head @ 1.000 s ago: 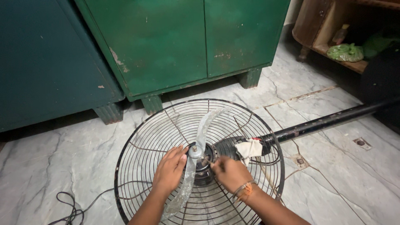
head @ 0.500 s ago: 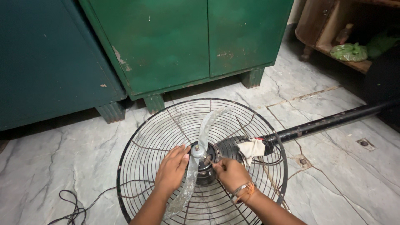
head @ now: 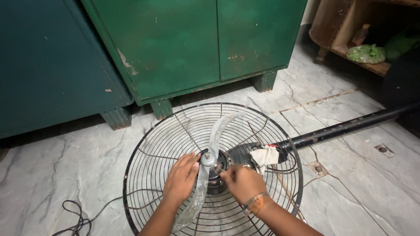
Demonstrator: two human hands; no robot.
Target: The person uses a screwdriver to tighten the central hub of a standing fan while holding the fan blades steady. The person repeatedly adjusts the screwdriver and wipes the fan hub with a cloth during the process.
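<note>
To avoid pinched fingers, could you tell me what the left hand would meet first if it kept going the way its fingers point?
Probably the fan hub: the left hand points up-right at it, fingertips almost touching.

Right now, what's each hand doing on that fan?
Left hand: open, fingers resting on the fan hub.
Right hand: closed, fingertips pinched at the hub; anything held cannot be told.
</note>
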